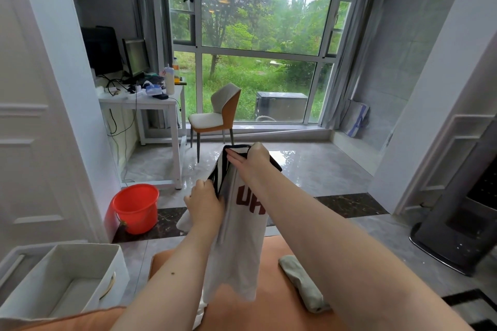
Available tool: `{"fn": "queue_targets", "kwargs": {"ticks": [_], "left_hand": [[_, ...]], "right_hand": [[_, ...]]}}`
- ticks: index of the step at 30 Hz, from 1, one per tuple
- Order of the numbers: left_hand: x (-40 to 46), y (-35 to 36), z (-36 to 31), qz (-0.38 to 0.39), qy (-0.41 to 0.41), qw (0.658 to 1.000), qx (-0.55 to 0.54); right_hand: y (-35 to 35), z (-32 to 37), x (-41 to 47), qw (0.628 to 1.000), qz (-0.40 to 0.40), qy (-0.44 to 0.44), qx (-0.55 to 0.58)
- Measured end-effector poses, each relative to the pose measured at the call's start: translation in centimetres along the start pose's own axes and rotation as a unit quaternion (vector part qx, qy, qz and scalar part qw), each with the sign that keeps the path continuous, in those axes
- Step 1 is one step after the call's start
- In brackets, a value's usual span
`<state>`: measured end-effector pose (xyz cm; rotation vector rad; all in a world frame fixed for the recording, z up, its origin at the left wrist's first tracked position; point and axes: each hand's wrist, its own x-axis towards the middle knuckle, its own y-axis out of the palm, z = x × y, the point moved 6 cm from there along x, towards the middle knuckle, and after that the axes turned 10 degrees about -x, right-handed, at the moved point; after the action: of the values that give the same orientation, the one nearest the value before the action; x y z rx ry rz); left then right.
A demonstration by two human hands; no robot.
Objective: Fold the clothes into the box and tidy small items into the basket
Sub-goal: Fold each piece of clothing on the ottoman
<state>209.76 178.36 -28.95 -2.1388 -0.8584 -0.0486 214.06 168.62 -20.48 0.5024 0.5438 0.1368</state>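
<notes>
Nearest, an orange padded surface fills the bottom edge; cannot tell if it is a bed or a sofa. A rolled grey-green cloth lies on it toward its right side, under the right forearm and apart from the shirt. A white fabric storage box with a rope handle sits on the floor off the surface's left corner, open top.

Both arms reach forward over the surface, holding up a white T-shirt with dark striped collar trim; it hangs down, lower hem just above the orange surface. Dark red printed letters on the chest, partly hidden by the right forearm: "UA" readable, rest cut off. Left hand grips the shirt's left side below the collar, fingers curled round the fabric. Right hand is higher, fingers pinching the dark collar edge at the top.

Further out, a red plastic bucket stands on the tiled floor to the left, beside a white door frame. Behind it a white counter carries monitors, cables and a white squeeze bottle. A grey-and-orange chair stands right of the counter, before a large window with trees outside. A dark grey floor appliance stands at the right edge.
</notes>
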Motion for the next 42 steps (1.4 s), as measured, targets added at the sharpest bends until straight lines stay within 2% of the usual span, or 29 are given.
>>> {"fn": "queue_targets", "kwargs": {"ticks": [3, 7, 12, 15, 17, 21, 22, 24, 26, 31, 38, 42], "left_hand": [[-0.3, 0.3, 1.7, 0.033, -0.018, 0.999, 0.029], [-0.4, 0.8, 3.3, 0.074, -0.018, 0.997, 0.018], [-0.6, 0.8, 4.0, 0.112, -0.005, 0.993, 0.022], [-0.7, 0.2, 4.6, 0.125, -0.042, 0.991, -0.037], [-0.7, -0.6, 4.7, 0.113, -0.044, 0.990, -0.076], [-0.5, -3.8, 3.9, -0.015, 0.041, 0.993, -0.112], [-0.4, -4.2, 3.7, -0.021, 0.062, 0.993, -0.101], [-0.3, -3.7, 3.4, 0.029, 0.077, 0.995, -0.053], [-0.4, -3.1, 3.6, 0.069, 0.061, 0.996, -0.022], [-1.0, -1.8, 4.3, 0.074, 0.033, 0.997, -0.008], [-1.4, 1.9, 5.3, 0.074, -0.043, 0.996, -0.003], [1.1, 4.4, 3.7, 0.074, -0.070, 0.995, -0.005]], "right_hand": [[-0.4, 1.0, -0.4, 0.998, -0.025, -0.047, -0.018], [-0.5, 1.4, -0.2, 0.998, -0.006, -0.053, -0.034], [-0.7, 1.1, -0.1, 0.994, -0.039, -0.079, -0.061], [-1.6, 1.2, 0.0, 0.990, -0.069, -0.084, -0.090], [-3.2, 2.1, 0.2, 0.974, -0.121, -0.108, -0.155], [-8.4, 3.9, 0.0, 0.912, -0.276, -0.149, -0.265], [-9.2, 4.1, 0.1, 0.896, -0.295, -0.159, -0.289], [-10.0, 4.3, 0.3, 0.871, -0.307, -0.179, -0.340], [-10.6, 3.8, 0.9, 0.872, -0.303, -0.167, -0.347], [-11.8, 2.8, 1.8, 0.847, -0.315, -0.165, -0.394], [-15.0, 1.2, 6.8, 0.877, -0.266, -0.075, -0.393], [-16.0, 2.3, 10.8, 0.935, -0.183, -0.037, -0.300]]}}
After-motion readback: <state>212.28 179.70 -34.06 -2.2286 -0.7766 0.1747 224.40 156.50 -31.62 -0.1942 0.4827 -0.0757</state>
